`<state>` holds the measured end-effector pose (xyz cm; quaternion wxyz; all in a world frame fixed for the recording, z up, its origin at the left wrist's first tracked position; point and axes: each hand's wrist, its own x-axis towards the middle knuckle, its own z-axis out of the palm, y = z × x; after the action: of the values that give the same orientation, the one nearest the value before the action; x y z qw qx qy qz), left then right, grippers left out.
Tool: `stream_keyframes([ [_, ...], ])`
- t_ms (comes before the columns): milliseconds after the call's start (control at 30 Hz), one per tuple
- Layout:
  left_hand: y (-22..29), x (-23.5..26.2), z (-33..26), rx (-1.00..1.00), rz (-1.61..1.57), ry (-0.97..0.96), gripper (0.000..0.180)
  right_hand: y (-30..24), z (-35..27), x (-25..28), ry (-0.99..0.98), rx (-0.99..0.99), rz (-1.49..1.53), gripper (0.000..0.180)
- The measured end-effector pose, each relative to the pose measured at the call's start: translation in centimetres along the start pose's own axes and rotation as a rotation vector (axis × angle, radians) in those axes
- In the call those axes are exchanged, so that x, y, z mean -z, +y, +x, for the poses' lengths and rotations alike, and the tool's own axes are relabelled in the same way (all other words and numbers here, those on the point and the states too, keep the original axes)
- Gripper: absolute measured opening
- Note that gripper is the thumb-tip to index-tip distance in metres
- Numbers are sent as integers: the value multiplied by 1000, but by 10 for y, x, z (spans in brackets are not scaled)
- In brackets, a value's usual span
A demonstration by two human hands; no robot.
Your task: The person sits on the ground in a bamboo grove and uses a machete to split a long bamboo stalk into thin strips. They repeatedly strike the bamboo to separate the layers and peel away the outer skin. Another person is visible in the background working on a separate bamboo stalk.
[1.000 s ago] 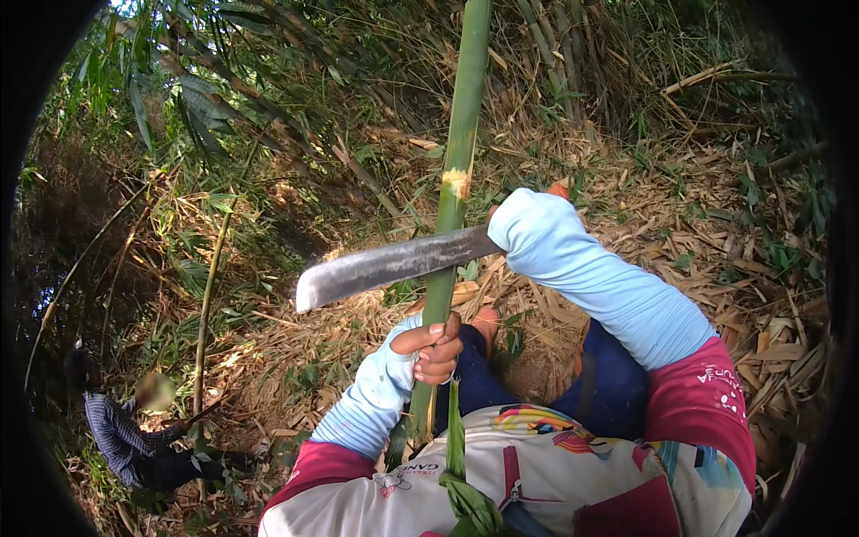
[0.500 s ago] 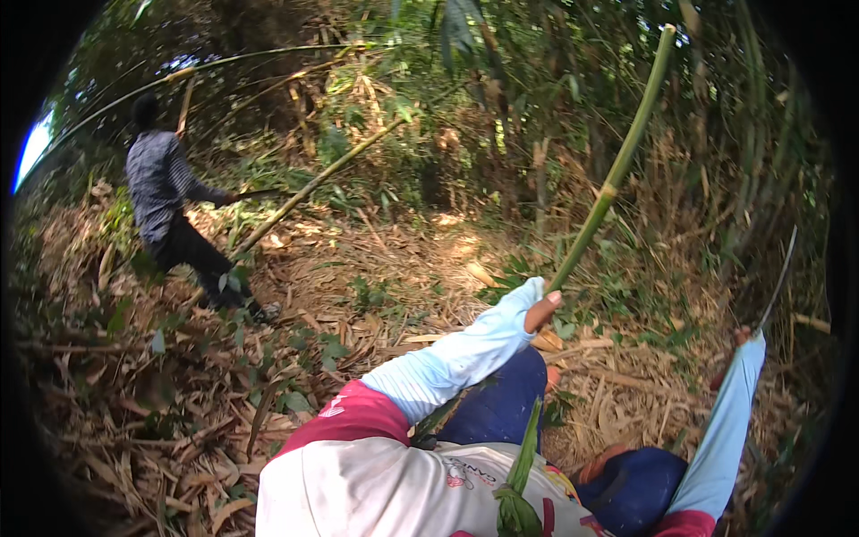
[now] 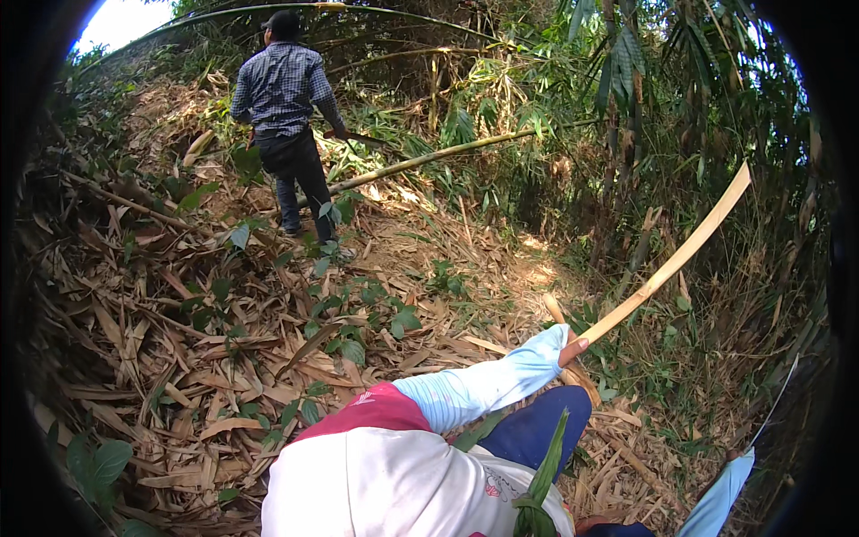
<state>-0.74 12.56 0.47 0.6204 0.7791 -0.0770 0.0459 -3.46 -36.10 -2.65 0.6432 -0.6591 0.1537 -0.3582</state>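
Evidently, the left hand (image 3: 573,349) grips one pale bamboo strip (image 3: 667,274) – the right hand (image 3: 733,455), partly hidden, clasps one thin blade (image 3: 778,401) – with one co-worker (image 3: 284,94) standing beyond.

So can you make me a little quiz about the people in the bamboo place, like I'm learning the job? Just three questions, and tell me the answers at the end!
1. Pick one. What is the camera wearer's left hand holding?
a) a rope
b) a long pale strip
c) a bucket
2. True or false: the other person is sitting down.
3. Fill in the gap: that person has on a checked ____.

Key:
1. b
2. False, that person is standing.
3. shirt
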Motion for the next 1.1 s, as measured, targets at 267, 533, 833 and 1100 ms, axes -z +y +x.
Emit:
stream_keyframes([
  [267,-46,5,-50,204,493,-201,33,-18,-26,-64,-115,-25,46,27],
  [533,-153,-24,-48,307,663,-403,44,-24,-41,-99,-166,-65,67,28],
  [833,-148,-10,-53,176,667,-480,39,-29,-41,-105,-177,-81,60,28],
  [1100,-108,20,-70,66,732,-512,46,-30,-50,-107,-193,-110,69,29],
])
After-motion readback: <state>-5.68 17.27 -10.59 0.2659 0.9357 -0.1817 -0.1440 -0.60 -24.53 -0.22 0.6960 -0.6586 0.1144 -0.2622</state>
